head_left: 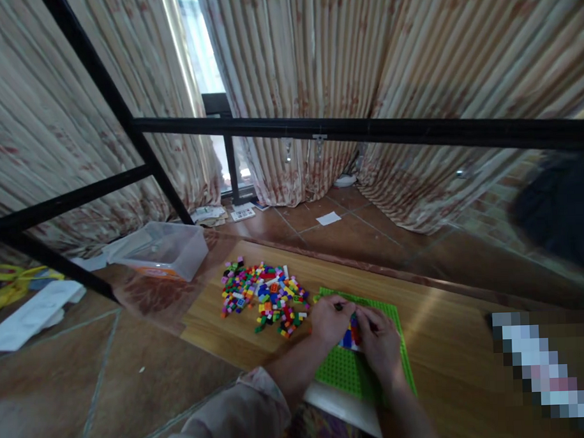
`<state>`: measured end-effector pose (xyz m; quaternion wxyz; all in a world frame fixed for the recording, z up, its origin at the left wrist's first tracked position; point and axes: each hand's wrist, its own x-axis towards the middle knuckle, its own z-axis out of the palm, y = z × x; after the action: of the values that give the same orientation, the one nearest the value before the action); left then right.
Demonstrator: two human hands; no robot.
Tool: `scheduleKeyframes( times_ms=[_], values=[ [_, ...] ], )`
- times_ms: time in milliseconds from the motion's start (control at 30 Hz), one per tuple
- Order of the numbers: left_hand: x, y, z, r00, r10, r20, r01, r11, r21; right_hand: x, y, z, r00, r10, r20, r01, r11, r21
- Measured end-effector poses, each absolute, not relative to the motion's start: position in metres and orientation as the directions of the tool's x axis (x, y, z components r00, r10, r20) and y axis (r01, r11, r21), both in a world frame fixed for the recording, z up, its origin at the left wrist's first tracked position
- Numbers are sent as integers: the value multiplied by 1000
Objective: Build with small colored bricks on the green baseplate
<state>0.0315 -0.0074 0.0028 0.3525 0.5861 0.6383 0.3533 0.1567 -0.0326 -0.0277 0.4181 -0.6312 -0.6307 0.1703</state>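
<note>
A green studded baseplate [355,372] lies on the wooden board below both hands. On it, between my hands, stands a small cluster of blue, red and white toy bricks [348,338]. My left hand [327,321] reaches in from the left with its fingers closed; a small dark toy brick [340,306] shows at its fingertips. My right hand [381,341] is bent over the right side of the cluster, fingers closed at the bricks and close to the left fingertips. What the right fingertips grip is mostly hidden.
Many loose coloured bricks [270,295] are spread left of the baseplate on the wooden board [440,341]. A clear plastic bin [185,251] stands at the far left. Black metal bars [269,122] cross in front of the curtains. A pixelated patch covers the lower right.
</note>
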Motion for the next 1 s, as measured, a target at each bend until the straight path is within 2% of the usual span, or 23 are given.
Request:
scheduleKeyframes(
  times_ms=[333,500,600,733,1000],
  values=[
    [29,-10,0,-38,998,-50,498,63,865,159,-34,-29,150,944,294,638,135,-759],
    [20,-8,-10,87,996,-9,383,-25,923,157,-33,-27,168,939,300,635,129,-761],
    [17,-4,-14,104,995,3,326,-37,945,153,-34,-22,173,939,298,643,122,-756],
    [17,2,-16,132,991,21,303,-60,951,149,-33,-17,186,936,299,664,105,-740],
    [16,3,-8,128,991,34,308,-72,949,148,-31,-19,233,931,280,596,91,-798]
  ],
)
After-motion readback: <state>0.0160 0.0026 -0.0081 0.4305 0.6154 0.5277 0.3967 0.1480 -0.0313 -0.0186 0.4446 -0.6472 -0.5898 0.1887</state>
